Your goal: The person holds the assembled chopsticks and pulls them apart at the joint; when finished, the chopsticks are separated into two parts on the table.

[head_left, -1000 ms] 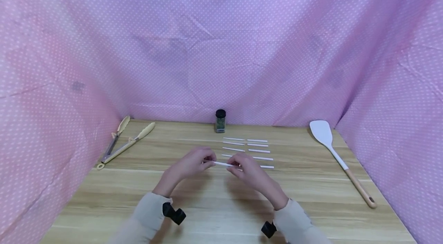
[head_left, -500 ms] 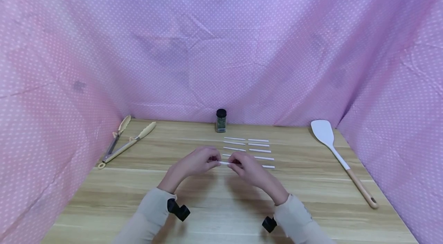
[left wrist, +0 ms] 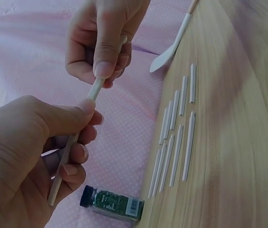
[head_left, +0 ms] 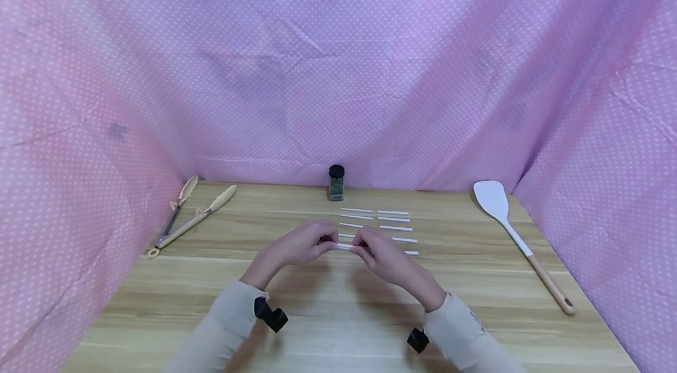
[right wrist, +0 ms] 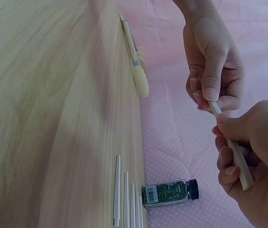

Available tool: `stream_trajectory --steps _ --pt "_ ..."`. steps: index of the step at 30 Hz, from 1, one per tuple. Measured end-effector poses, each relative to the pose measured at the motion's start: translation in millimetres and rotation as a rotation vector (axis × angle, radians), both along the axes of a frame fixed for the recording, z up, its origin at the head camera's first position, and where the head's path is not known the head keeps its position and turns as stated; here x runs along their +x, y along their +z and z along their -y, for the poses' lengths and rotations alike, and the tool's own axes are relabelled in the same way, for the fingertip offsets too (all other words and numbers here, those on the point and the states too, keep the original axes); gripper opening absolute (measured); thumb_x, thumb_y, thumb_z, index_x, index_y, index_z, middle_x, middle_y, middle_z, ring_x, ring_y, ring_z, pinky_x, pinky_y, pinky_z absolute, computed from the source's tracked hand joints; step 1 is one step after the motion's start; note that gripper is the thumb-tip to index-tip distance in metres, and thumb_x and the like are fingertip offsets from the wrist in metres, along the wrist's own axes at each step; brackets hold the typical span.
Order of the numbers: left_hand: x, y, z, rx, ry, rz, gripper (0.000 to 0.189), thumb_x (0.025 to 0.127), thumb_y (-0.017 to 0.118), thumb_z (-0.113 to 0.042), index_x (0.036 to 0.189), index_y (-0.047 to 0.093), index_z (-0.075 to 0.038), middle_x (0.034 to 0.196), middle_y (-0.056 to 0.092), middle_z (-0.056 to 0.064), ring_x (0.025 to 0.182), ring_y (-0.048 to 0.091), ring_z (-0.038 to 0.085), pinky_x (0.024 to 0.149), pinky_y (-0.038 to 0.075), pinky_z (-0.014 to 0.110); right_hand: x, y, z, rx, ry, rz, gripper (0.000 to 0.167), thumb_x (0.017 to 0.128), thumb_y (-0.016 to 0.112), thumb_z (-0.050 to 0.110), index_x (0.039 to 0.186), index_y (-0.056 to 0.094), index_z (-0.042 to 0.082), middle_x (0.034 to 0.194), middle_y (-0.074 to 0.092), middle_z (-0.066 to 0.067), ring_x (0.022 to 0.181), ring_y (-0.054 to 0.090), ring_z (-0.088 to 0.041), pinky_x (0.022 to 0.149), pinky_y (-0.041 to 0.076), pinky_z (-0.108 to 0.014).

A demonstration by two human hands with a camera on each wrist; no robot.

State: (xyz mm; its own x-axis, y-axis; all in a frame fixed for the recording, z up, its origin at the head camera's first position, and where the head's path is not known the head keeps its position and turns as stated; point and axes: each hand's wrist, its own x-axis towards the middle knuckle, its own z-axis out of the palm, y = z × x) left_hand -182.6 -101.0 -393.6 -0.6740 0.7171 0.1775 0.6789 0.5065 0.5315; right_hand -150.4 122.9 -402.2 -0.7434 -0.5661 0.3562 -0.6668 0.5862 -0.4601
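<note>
My left hand (head_left: pixel 301 244) and right hand (head_left: pixel 385 254) meet over the middle of the table. Between them they pinch a slim white chopstick (left wrist: pixel 96 88), one hand on each side of a short bare stretch. In the left wrist view its lower part runs back under the left fingers to the palm. The right wrist view shows the other end (right wrist: pixel 240 164) lying along the right fingers. Whether it is one piece or two joined is hidden by the fingers. Beyond the hands lie two columns of white chopstick pieces, tapered ones (head_left: pixel 357 217) left, thicker ones (head_left: pixel 395 228) right.
A small black-capped spice jar (head_left: pixel 336 185) with green contents stands at the table's back edge. Cream-tipped tongs (head_left: pixel 185 229) lie spread at the left. On the right lies a white spatula (head_left: pixel 492 201) with a wooden handle. Pink dotted cloth (head_left: pixel 338 67) surrounds the table (head_left: pixel 328 326).
Both hands have closed in on each other along the chopstick, the left hand shifting rightward. Less of the chopstick shows between them now. The things on the table have stayed put.
</note>
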Motion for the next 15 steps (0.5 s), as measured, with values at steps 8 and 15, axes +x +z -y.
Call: stream_trajectory --steps 8,15 --pt "-2.1 -0.5 1.4 0.028 -0.033 -0.019 0.009 0.093 0.062 -0.016 0.085 0.059 -0.017 0.076 0.051 -0.009 0.068 0.046 0.003 0.060 0.040 0.020 1.0 -0.4 0.2 -0.012 0.009 -0.032 0.005 0.093 0.061 0.013 0.090 0.057 0.010 0.081 0.054 0.005 0.071 0.046 -0.006 0.061 0.042 -0.019" --pt "-3.9 -0.9 1.3 0.048 -0.041 -0.042 0.009 0.093 0.062 -0.016 0.084 0.058 -0.016 0.077 0.052 -0.009 0.069 0.046 0.003 0.061 0.041 0.019 0.1 -2.8 -1.2 -0.017 0.014 -0.067 0.006 0.093 0.061 0.012 0.090 0.056 0.010 0.080 0.053 0.004 0.070 0.045 -0.006 0.060 0.042 -0.019"
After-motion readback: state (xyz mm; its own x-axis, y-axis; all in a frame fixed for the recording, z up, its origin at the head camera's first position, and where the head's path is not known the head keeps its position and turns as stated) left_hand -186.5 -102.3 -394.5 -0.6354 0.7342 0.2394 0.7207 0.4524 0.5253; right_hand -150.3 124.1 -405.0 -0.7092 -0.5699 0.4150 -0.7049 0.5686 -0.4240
